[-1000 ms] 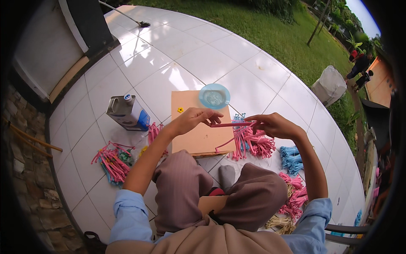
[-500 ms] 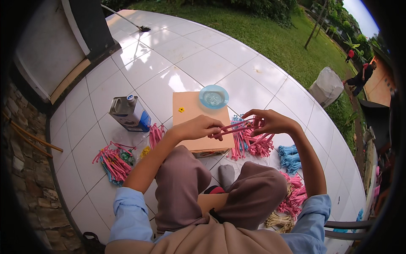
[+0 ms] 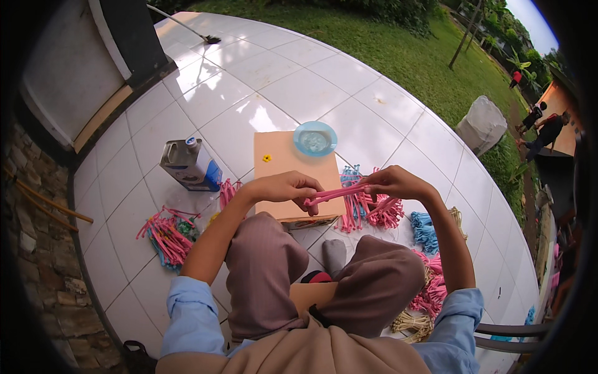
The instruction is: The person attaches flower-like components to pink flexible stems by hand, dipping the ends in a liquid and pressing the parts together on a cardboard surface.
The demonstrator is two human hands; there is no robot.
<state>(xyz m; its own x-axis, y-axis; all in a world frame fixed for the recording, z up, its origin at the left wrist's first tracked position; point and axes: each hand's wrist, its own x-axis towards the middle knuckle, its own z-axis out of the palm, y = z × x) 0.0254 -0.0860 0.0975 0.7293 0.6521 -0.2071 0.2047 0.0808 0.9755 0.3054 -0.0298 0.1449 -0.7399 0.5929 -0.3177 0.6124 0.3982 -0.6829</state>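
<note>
A few slender pink strands (image 3: pixel 339 194) stretch between my two hands, just above the near right edge of the peach-coloured board (image 3: pixel 274 177). At their left end, the fingers of my left hand (image 3: pixel 286 186) are closed on them. My right hand (image 3: pixel 398 182) pinches the other end between thumb and fingers. On the board lie a small yellow flower (image 3: pixel 267 158) and, at its far right corner, a translucent blue bowl (image 3: pixel 315 138) with clear contents. Beneath my right hand, a heap of pink and blue strands with knobbed ends (image 3: pixel 383 213) rests on the floor.
A metal can (image 3: pixel 190 167) stands left of the board, near a pink and blue bundle (image 3: pixel 169 237). To the right lie blue (image 3: pixel 425 234), pink (image 3: pixel 434 288) and cream bundles (image 3: pixel 413 325). Farther off are a broom (image 3: pixel 212 40), a white sack (image 3: pixel 481 124) and people (image 3: pixel 549 134).
The pink strands, looped loosely around my spread right fingers before, now run close together and straighter. My right fingers have drawn into a pinch. Two people now show near the orange wall.
</note>
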